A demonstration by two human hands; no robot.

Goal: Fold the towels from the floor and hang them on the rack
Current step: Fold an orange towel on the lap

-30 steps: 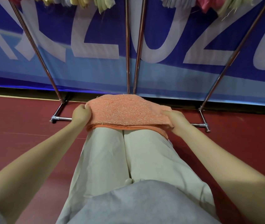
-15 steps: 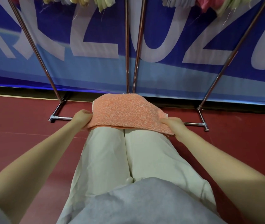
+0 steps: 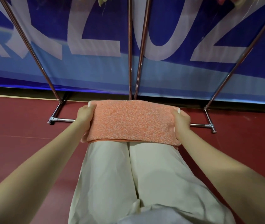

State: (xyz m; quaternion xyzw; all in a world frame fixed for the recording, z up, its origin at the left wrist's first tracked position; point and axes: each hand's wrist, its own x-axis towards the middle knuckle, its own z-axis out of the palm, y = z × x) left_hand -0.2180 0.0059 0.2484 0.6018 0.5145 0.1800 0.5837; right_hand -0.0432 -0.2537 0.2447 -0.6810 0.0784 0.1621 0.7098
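head view: a nubbly orange terry towel (image 3: 132, 121), folded into a thick rectangle, lay across the knees of cream trousers (image 3: 128, 178). the left hand (image 3: 85, 115) gripped its short edge at 9 o'clock, thumb curled on top; the right hand (image 3: 180, 122) gripped the opposite edge at 3 o'clock, thumb likewise over the pile. beyond the towel at 12 o'clock rose the slim coppery tubes of the rack (image 3: 129, 50), its chrome foot bars on the smooth maroon floor (image 3: 15, 126), before a glossy blue banner (image 3: 86, 68).
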